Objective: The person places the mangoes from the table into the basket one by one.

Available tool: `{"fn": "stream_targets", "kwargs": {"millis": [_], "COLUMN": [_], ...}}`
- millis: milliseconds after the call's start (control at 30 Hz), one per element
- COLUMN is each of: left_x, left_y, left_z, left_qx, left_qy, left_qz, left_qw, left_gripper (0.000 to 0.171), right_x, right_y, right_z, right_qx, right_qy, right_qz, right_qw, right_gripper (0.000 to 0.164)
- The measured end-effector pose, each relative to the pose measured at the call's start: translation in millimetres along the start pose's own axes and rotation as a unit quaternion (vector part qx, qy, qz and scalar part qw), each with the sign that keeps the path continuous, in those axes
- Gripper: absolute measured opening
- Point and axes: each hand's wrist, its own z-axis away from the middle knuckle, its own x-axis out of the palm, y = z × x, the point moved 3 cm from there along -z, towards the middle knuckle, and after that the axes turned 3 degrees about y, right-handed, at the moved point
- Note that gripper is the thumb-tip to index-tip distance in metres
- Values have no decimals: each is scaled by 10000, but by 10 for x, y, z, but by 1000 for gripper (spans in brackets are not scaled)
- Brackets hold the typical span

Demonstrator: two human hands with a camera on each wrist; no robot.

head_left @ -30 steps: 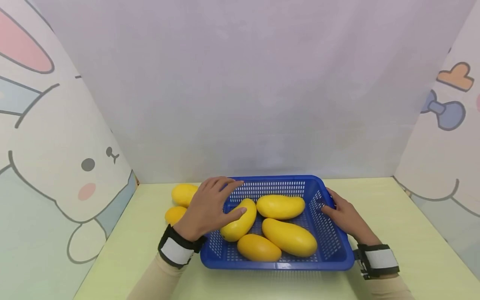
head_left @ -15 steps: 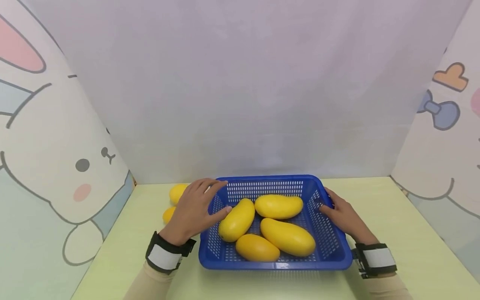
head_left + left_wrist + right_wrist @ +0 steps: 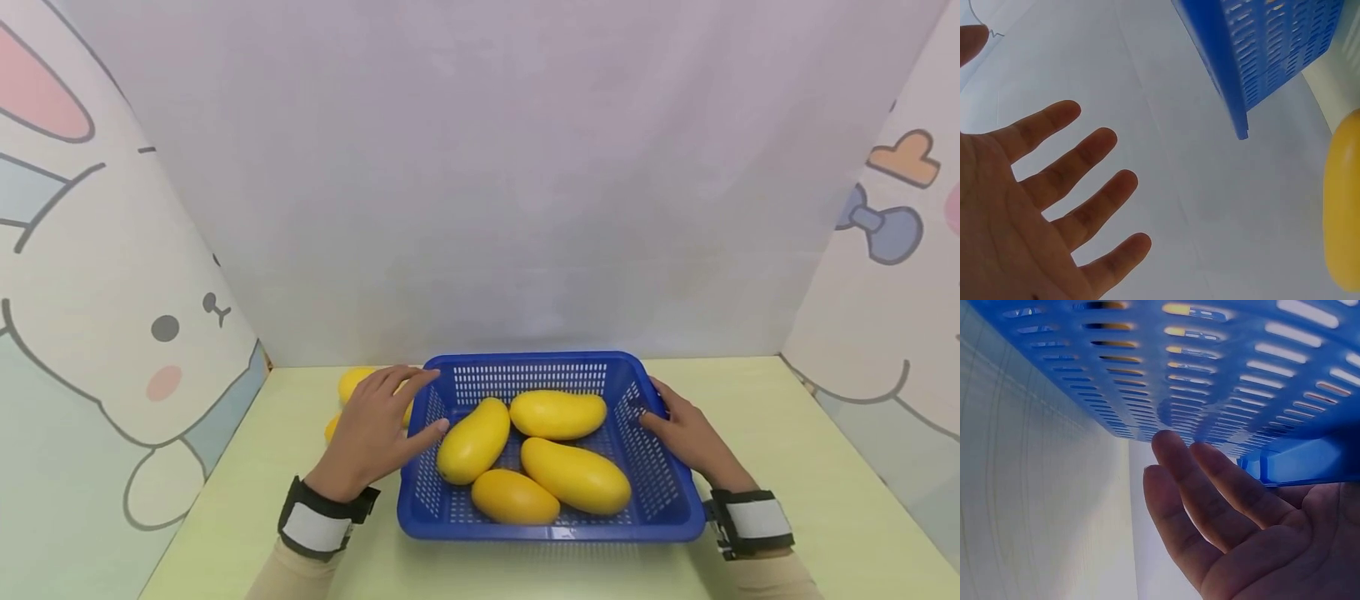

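A blue plastic basket [image 3: 525, 532] with slotted walls stands on the table and holds several yellow mangoes [image 3: 576, 475], one of them more orange. My right hand [image 3: 690, 437] grips its right rim, the thumb over the inner side and the fingers outside; the right wrist view shows these fingers [image 3: 1194, 494] bent against the slotted wall. Beside the left rim is my left hand [image 3: 367, 433], fingers spread and holding nothing. In the left wrist view its palm [image 3: 1016, 225] faces the basket [image 3: 1272, 44] across a gap. More mangoes [image 3: 354, 382] lie beyond this hand, partly hidden by it.
The pale yellow-green table [image 3: 247, 467] ends at a plain whitish back wall [image 3: 517, 192]. Side panels with cartoon drawings [image 3: 112, 350] flank it left and right. One loose mango [image 3: 1342, 206] shows at the edge of the left wrist view.
My left hand has drawn back leftward from over the basket's left side to outside its rim, covering more of the loose mangoes. The right hand keeps its grip and the basket's contents stay put.
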Motion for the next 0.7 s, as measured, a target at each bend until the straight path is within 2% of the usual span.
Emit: {"fn": "stream_targets", "kwargs": {"millis": [267, 700], "left_x": [0, 28], "left_y": [-112, -196], "left_z": [109, 224], "left_qx": [-295, -414], "left_qy": [-85, -66], "left_qz": [-137, -90], "left_qw": [9994, 9991], "left_gripper": [64, 63], "right_x": [-4, 0], "right_y": [-1, -1], "right_z": [-4, 6], "right_qx": [-8, 28], "right_qy": [36, 17], "right_qz": [-25, -68], "right_qw": [10000, 10000], "right_gripper": [67, 68]}}
